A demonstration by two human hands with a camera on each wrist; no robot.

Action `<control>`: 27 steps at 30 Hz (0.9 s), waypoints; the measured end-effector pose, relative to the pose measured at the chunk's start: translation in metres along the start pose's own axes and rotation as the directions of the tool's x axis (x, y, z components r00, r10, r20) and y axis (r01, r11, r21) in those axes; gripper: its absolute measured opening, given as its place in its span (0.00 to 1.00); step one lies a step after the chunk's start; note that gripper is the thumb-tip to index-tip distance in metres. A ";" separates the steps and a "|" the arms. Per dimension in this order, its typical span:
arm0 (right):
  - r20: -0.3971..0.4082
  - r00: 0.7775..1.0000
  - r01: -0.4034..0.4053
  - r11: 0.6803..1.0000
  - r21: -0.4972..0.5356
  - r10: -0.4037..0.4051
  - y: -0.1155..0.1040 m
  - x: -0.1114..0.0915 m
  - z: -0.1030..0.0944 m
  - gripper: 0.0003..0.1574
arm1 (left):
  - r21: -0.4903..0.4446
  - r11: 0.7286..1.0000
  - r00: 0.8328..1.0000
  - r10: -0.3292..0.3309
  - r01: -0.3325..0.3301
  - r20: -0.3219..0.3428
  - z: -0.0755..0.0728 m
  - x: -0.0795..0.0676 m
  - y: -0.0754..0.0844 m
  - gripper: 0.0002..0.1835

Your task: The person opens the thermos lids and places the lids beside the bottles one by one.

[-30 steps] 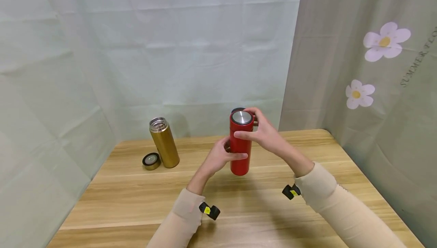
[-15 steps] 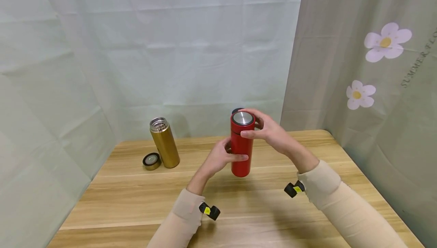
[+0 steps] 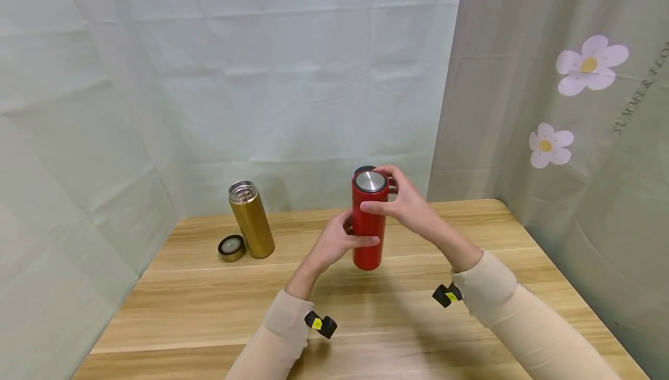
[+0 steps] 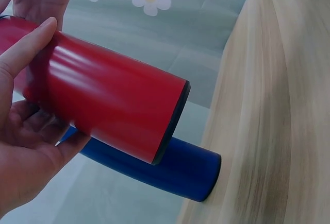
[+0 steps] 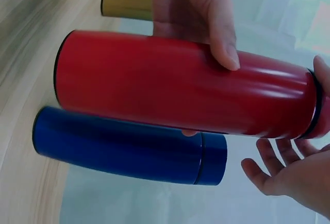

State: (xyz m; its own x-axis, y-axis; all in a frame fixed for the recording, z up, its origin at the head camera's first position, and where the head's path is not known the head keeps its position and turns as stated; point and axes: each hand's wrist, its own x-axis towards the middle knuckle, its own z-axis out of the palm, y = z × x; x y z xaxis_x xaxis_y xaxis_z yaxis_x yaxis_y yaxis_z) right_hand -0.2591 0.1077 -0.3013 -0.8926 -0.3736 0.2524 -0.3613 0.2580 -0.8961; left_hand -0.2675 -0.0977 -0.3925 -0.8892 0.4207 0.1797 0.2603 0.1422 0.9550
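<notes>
A red thermos flask (image 3: 368,259) is held upright in front of me, its base raised off the table in the left wrist view. Around the middle of its body my left hand (image 3: 333,243) grips it, thumb across the near side. My right hand (image 3: 412,207) holds the lid (image 3: 370,182), thumb in front and fingers behind. A dark seam separates lid and body in the right wrist view. Close behind stands a blue thermos flask (image 5: 121,147), topped by its own lid and almost wholly hidden by the red one in the head view.
On the left of the wooden table (image 3: 209,310) stands a gold thermos flask (image 3: 253,226) with its mouth uncovered. Its lid (image 3: 232,248) lies beside it, inner side up. Pale curtains (image 3: 292,107) hang close behind the table and along its sides.
Half a second ago my right hand was turned a little further to the right on the lid; now it is back about where it was a second ago. The left hand keeps its grip.
</notes>
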 end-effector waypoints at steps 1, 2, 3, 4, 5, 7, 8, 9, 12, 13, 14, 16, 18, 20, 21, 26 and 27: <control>0.008 1.000 -0.005 1.000 0.013 0.005 -0.001 0.000 -0.001 0.46 | 0.000 1.000 1.000 -0.001 0.001 0.002 0.000 0.000 0.000 0.32; 0.017 1.000 -0.010 1.000 0.025 0.010 -0.001 0.000 -0.002 0.46 | -0.002 1.000 1.000 -0.001 0.001 0.005 0.000 0.000 0.000 0.32; 0.031 0.999 -0.013 0.999 0.039 0.012 -0.002 -0.001 -0.004 0.46 | -0.001 1.000 1.000 -0.001 0.001 0.007 0.000 0.000 0.000 0.32; 0.045 0.999 -0.017 0.998 0.055 0.015 -0.004 -0.001 -0.005 0.45 | -0.003 1.000 1.000 0.001 -0.001 0.008 -0.001 0.000 0.000 0.32; 0.060 0.998 -0.020 0.997 0.069 0.016 -0.005 -0.001 -0.007 0.45 | -0.003 1.000 1.000 0.004 -0.004 0.010 -0.001 0.001 0.000 0.32; 0.087 0.996 -0.019 0.996 0.086 0.012 -0.006 0.000 -0.009 0.44 | -0.002 1.000 1.000 0.009 -0.009 0.011 -0.001 0.001 0.000 0.32; 0.098 0.995 -0.019 0.995 0.095 0.009 -0.006 0.000 -0.010 0.44 | 0.000 1.000 1.000 0.012 -0.012 0.012 -0.001 0.001 0.000 0.32; 0.110 0.994 -0.018 0.994 0.105 0.006 -0.006 0.000 -0.011 0.44 | 0.002 1.000 1.000 0.013 -0.013 0.012 -0.001 0.001 0.000 0.32; 0.131 0.991 -0.020 0.993 0.113 0.005 -0.005 0.000 -0.011 0.46 | 0.002 1.000 1.000 0.008 -0.008 0.010 -0.001 0.001 0.000 0.32; 0.129 0.992 -0.021 0.994 0.108 0.007 -0.005 0.000 -0.011 0.47 | 0.000 1.000 1.000 0.004 -0.004 0.008 -0.001 0.001 0.001 0.33; 0.121 0.993 -0.019 0.995 0.099 0.007 -0.004 0.000 -0.010 0.49 | -0.002 1.000 1.000 0.001 -0.001 0.006 -0.001 0.000 0.001 0.33; 0.096 0.995 -0.012 0.997 0.074 0.005 -0.004 -0.001 -0.007 0.52 | -0.008 1.000 1.000 -0.005 0.005 0.003 0.000 -0.001 0.002 0.33; 0.061 0.998 0.004 0.999 0.045 -0.007 -0.004 0.000 -0.003 0.55 | -0.009 1.000 1.000 -0.008 0.008 0.000 0.000 -0.001 0.002 0.33; 0.025 1.000 0.010 1.000 0.016 -0.010 -0.004 0.000 0.001 0.55 | -0.009 1.000 1.000 -0.007 0.007 0.000 0.000 -0.001 0.003 0.34; 0.014 1.000 0.014 1.000 0.012 -0.014 -0.005 -0.001 0.003 0.54 | -0.010 1.000 1.000 -0.005 0.005 0.000 0.000 -0.001 0.003 0.34; -0.015 1.000 0.001 1.000 0.014 0.000 -0.006 -0.001 0.005 0.47 | -0.009 1.000 1.000 0.003 -0.003 -0.001 0.000 -0.001 0.003 0.33; -0.013 1.000 -0.002 1.000 0.017 0.002 -0.006 -0.001 0.004 0.47 | -0.007 1.000 1.000 0.005 -0.005 0.000 0.000 0.000 0.003 0.33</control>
State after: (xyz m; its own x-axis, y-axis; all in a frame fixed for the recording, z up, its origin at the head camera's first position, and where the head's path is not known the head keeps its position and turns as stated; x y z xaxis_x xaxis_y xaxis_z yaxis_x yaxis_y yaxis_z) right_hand -0.2545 0.1026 -0.2973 -0.8969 -0.3610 0.2555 -0.3551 0.2435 -0.9025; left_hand -0.2663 -0.0976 -0.3894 -0.8879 0.4212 0.1849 0.2625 0.1337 0.9556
